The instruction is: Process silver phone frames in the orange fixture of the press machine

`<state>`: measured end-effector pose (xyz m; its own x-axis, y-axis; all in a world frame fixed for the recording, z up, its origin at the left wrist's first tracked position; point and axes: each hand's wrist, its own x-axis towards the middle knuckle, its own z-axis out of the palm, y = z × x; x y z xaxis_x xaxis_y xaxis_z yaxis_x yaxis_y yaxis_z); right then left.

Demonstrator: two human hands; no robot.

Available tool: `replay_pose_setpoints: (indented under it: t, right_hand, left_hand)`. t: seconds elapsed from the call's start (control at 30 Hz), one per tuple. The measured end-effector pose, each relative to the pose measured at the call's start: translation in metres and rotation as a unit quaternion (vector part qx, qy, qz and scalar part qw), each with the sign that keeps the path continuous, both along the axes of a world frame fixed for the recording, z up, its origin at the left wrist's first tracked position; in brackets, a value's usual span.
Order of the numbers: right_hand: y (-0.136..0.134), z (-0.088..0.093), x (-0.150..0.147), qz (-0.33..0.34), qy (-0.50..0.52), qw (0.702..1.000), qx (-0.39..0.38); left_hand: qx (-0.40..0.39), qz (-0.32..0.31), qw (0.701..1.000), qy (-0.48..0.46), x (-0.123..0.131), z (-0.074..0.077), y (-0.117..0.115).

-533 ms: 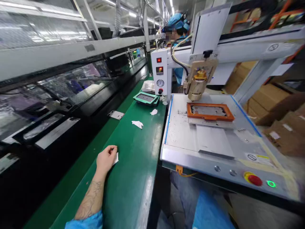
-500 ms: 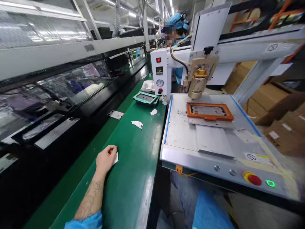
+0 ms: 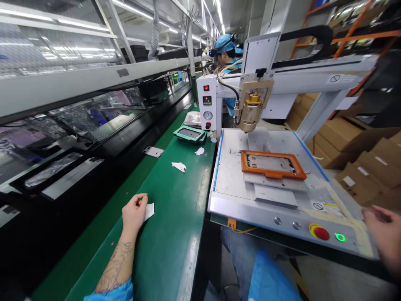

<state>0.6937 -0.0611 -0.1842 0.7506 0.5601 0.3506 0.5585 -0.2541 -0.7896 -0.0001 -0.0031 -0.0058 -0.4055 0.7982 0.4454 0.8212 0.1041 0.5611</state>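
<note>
My left hand (image 3: 135, 210) rests low over the green bench, its fingers curled and pinched together. Right beside it lies a small white folded wipe or paper (image 3: 150, 211), partly behind the hand; whether the fingertips grip anything is hidden. At the right edge, my right hand (image 3: 384, 232) is smeared by motion, near the front right corner of the white machine. On that machine's bed (image 3: 227, 175) sits an orange frame fixture (image 3: 272, 175) holding a flat grey phone-sized plate (image 3: 271, 163). Behind and above the fixture hangs a brass-coloured dispensing head (image 3: 249, 115).
A red stop button (image 3: 321, 233) and a green-lit button (image 3: 340, 237) are on the machine's front. Green frame fixtures (image 3: 189, 133) and torn white scraps (image 3: 178, 167) lie on the bench (image 3: 169, 230). A phone-sized plate (image 3: 153, 151) lies farther left. A co-worker (image 3: 226, 46) stands behind the machine.
The orange fixture has slid towards me, away from under the dispensing head. My right hand has come into view at the right edge. My left hand stays by the white piece; the view has shifted slightly.
</note>
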Motion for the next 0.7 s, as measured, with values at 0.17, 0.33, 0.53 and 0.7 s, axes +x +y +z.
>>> replay_pose_setpoints:
  t: [0.17,0.33,0.53,0.7]
  right_hand:
    - [0.016,0.054,-0.015,0.012,0.064,0.997,0.03]
    - [0.054,0.111,-0.066,0.28,-0.203,0.937,0.042]
    - [0.096,0.121,-0.117,0.394,-0.405,0.825,0.003]
    - [0.092,0.13,-0.125,0.384,-0.535,0.748,0.083]
  left_hand:
    - [0.032,0.011,0.999,-0.014,-0.001,-0.001,-0.003]
    - [0.052,0.033,0.998,-0.03,-0.001,0.0,-0.007]
    - [0.051,0.048,0.996,-0.057,-0.001,-0.001,-0.016]
    - [0.046,0.056,0.995,-0.073,-0.001,0.0,-0.015]
